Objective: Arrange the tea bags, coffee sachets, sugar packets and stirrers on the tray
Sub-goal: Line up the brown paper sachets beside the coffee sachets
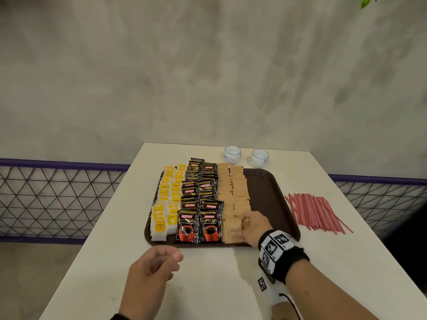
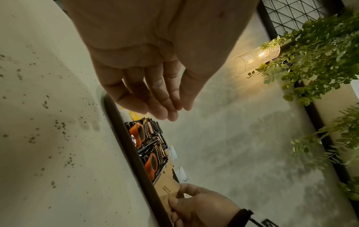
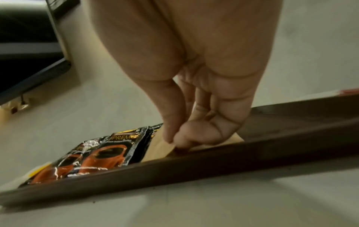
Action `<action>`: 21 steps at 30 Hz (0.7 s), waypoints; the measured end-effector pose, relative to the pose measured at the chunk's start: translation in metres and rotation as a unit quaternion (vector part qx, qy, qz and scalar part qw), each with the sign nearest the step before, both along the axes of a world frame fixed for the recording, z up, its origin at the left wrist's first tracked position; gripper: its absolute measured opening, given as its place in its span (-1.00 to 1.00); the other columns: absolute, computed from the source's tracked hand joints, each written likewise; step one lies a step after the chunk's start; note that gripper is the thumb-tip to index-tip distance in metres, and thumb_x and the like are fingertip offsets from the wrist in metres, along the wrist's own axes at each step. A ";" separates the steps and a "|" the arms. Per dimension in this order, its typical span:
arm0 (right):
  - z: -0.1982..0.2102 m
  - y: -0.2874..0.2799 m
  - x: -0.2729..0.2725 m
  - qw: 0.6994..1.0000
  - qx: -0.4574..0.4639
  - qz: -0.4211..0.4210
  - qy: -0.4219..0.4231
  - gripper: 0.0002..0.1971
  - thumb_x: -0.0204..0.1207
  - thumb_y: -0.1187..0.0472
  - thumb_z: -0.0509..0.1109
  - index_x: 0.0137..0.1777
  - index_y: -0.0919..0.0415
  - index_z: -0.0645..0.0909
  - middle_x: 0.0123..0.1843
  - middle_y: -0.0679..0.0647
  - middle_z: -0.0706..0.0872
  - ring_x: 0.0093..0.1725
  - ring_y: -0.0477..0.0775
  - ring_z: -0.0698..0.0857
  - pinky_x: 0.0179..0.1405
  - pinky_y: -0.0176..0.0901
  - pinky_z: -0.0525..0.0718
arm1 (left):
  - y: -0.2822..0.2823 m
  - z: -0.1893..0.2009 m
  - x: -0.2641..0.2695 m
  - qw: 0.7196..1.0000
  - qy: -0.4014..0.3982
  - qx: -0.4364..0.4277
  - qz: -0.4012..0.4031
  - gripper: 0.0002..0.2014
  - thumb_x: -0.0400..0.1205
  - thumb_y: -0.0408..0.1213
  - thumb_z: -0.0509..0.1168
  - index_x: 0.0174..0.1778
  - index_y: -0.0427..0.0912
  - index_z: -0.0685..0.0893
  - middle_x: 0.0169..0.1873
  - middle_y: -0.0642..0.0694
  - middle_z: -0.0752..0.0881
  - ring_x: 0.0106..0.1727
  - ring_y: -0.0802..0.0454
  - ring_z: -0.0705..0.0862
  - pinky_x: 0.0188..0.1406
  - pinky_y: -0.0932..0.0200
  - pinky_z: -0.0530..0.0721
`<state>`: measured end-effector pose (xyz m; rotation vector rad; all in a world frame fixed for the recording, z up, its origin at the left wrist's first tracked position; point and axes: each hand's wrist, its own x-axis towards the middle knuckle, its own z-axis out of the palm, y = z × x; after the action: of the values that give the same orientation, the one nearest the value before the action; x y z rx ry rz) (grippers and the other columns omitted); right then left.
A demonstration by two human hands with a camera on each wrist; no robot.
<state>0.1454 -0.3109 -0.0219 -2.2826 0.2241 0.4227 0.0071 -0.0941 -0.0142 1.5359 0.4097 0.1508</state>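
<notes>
On the tray [image 1: 272, 192], sugar packet [image 1: 232, 229] between right hand [image 1: 254, 225] fingers.

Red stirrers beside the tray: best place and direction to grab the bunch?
Judging by their pose, grip the stirrers across the middle of the bunch, coming from above with the right hand. They lie flat on the table, roughly parallel but fanned at the ends, so a mid-length pinch probably gathers most.

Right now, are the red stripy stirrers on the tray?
No, the stirrers lie in a pile on the white table, to the right of the brown tray.
</notes>
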 end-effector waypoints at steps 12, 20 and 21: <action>0.039 -0.030 -0.036 0.993 -0.035 -0.017 -0.113 -0.50 0.50 0.25 0.47 0.41 0.13 0.40 -0.11 0.00 0.65 -0.07 0.00 0.63 -0.07 -0.20 0.56 | -0.023 0.003 0.007 0.993 -0.022 0.075 -0.093 -0.92 0.40 -0.24 0.48 -0.27 -0.12 0.73 -0.32 -0.15 0.75 -0.30 0.04 0.64 -0.21 0.14 0.55; 0.056 -0.156 -0.147 0.986 -0.161 0.042 -0.018 -0.52 0.43 -0.06 0.52 0.29 -0.03 0.47 -0.07 -0.10 0.66 -0.20 -0.18 0.60 -0.14 -0.24 0.50 | -0.125 -0.004 -0.019 0.823 0.016 0.403 -0.400 -0.41 0.44 0.15 0.41 0.35 0.10 0.45 0.23 0.18 0.54 0.20 0.18 0.51 0.12 0.30 0.50; 0.050 -0.165 -0.160 0.984 -0.174 0.047 -0.001 -0.49 0.41 -0.08 0.53 0.32 -0.03 0.47 -0.03 -0.11 0.65 -0.22 -0.20 0.58 -0.14 -0.26 0.49 | -0.136 -0.004 -0.021 0.804 0.012 0.429 -0.412 -0.31 0.42 0.18 0.41 0.43 0.08 0.38 0.31 0.15 0.49 0.29 0.14 0.45 0.26 0.23 0.47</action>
<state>-0.0143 -0.4764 0.0281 -2.6451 0.2012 0.4578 -0.0139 -0.2299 -0.0186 2.4780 -0.4192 -0.4337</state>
